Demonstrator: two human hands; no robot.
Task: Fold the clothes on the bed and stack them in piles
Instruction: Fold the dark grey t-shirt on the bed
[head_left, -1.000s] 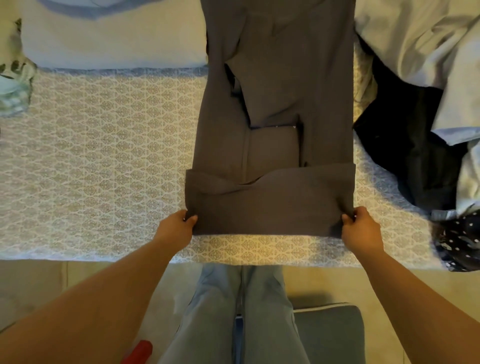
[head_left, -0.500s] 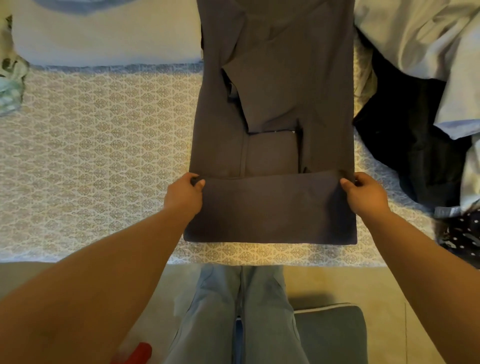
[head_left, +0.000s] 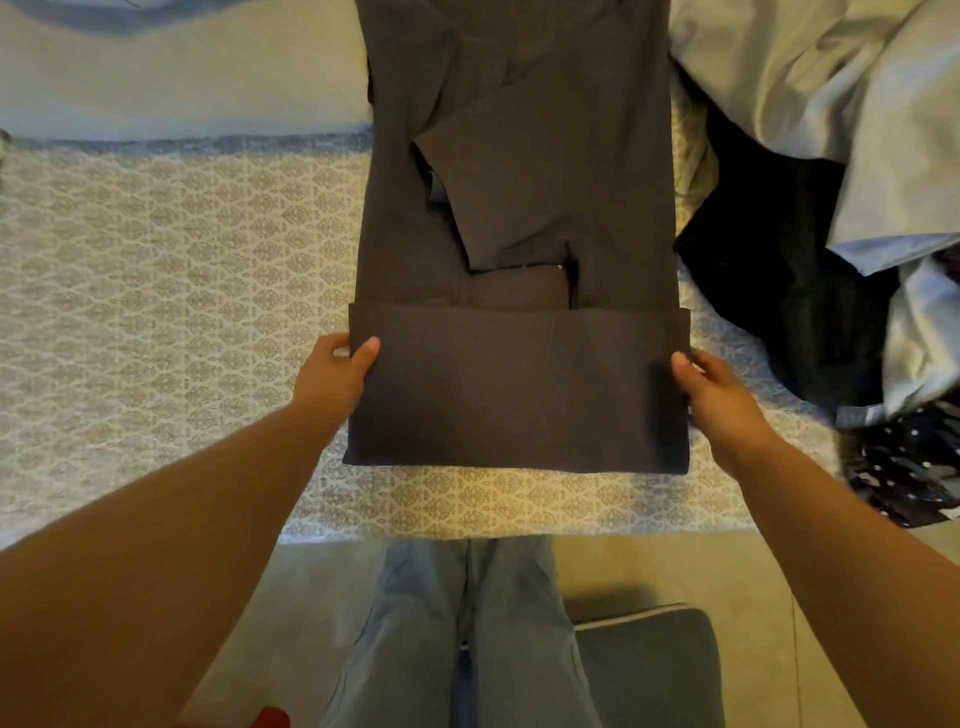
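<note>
Dark grey-brown cloth, one garment (head_left: 519, 218), is laid lengthwise down the middle of the bed (head_left: 171, 291), its sides turned inward and its near end doubled back into a broad band (head_left: 514, 389) across the full width. No brand, label or legible writing is found on it; only a small pale speck is noted at a seam near the centre, too small to be read. Two hands are counted. The band's left edge is pinched by the left hand (head_left: 332, 376), thumb laid on top of the cloth and fingers curled at the edge. The band's right edge is gripped by the right hand (head_left: 719, 395), thumb on the upper face, the other fingers mostly hidden behind the fold. The bed is covered in a cream spread with a repeated grey lozenge print. One pale folded item (head_left: 182, 62) with a blue edge is seen at the far left, just beside the garment. At the right, a loose heap is noted: one black piece (head_left: 779, 270), pale blue-grey cloth (head_left: 831, 104) over it, and one dark piece with white dots (head_left: 904, 467) at the near edge. Blue jeans (head_left: 467, 623) worn by the person are seen below the bed edge, with one grey cushion (head_left: 649, 670) beside them on the floor and a small red object (head_left: 272, 718) cut off at the bottom.
</note>
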